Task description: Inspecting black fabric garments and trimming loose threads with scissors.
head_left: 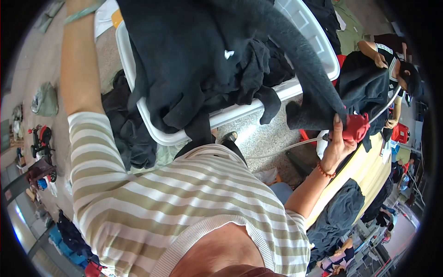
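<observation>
My left arm reaches up to the top left. A green band circles the wrist, and the hand is cut off by the upper edge, so its fingers do not show. My right hand (339, 150), with a beaded bracelet, is closed at the sleeve end of a black garment (184, 41). The garment spreads over a white plastic tub (217, 119) and carries a small white tag. Against the right fingers is a red, cloth-like piece (356, 128); whether the hand also grips it cannot be told. More black garments (254, 64) fill the tub.
A yellow table (362, 164) to the right bears a dark garment heap (339, 207). Dark cloth (131, 138) lies left of the tub. A pale hose (286, 150) runs near my right hand. At the upper right, another person (394, 62) handles black cloth.
</observation>
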Tool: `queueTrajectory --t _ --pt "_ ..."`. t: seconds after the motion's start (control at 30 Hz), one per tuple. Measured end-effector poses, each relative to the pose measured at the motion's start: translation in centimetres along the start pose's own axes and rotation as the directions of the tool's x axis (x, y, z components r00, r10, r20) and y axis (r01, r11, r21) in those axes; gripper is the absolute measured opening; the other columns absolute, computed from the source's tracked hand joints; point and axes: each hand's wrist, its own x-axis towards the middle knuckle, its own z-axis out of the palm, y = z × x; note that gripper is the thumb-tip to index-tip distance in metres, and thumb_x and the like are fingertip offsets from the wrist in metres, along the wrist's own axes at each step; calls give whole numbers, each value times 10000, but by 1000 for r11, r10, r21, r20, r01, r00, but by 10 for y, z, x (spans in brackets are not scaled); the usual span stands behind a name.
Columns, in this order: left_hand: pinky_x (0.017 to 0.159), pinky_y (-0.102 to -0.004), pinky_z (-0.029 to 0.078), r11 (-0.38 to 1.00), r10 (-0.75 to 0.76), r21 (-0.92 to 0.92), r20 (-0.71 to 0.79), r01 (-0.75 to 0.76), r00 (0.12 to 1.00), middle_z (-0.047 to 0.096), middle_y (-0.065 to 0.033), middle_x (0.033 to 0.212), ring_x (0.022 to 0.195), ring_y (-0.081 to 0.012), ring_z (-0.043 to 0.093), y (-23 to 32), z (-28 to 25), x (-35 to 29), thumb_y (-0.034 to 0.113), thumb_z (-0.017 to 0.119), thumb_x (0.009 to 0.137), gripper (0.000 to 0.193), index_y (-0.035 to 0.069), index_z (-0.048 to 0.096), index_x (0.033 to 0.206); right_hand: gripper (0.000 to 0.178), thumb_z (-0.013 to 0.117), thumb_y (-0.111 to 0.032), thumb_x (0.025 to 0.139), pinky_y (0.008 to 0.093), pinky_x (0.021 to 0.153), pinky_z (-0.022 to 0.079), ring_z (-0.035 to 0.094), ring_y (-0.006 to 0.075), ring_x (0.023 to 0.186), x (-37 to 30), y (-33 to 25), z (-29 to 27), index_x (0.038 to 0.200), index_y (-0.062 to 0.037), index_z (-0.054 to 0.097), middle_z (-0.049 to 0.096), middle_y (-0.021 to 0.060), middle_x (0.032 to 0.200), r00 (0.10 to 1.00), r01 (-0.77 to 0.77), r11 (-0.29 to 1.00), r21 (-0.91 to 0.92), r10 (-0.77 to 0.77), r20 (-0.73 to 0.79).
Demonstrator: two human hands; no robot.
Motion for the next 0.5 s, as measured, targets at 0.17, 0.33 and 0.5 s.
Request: queueTrajectory --t 0.17,0.33,0.5 --pt "1000 -421 481 932 -39 -357 -255 -57 966 630 -215 1231 1115 -334 611 16 -96 -103 166 427 962 346 -20 618 1181 291 749 -13 823 244 767 514 643 138 894 -21 1 -6 1101 36 677 661 147 1213 928 199 966 166 -240 286" --pt "1034 -419 457 905 -421 -233 -595 355 684 645 -181 1201 1129 -301 608 -49 -208 -308 136 418 988 321 -51 608 1166 168 773 -38 793 229 604 436 504 68 660 -58 37 -16 926 33 698 592 -16 730 658 -134 975 -179 223 720" --pt "767 -290 504 337 -622 273 -654 901 431 689 -21 846 784 -121 642 -90 -255 -475 144 554 929 179 93 685 1039 188 749 -148 839 291 566 422 470 75 607 -90 95 8 872 26 687 578 24 618 443 -14 943 -332 303 844"
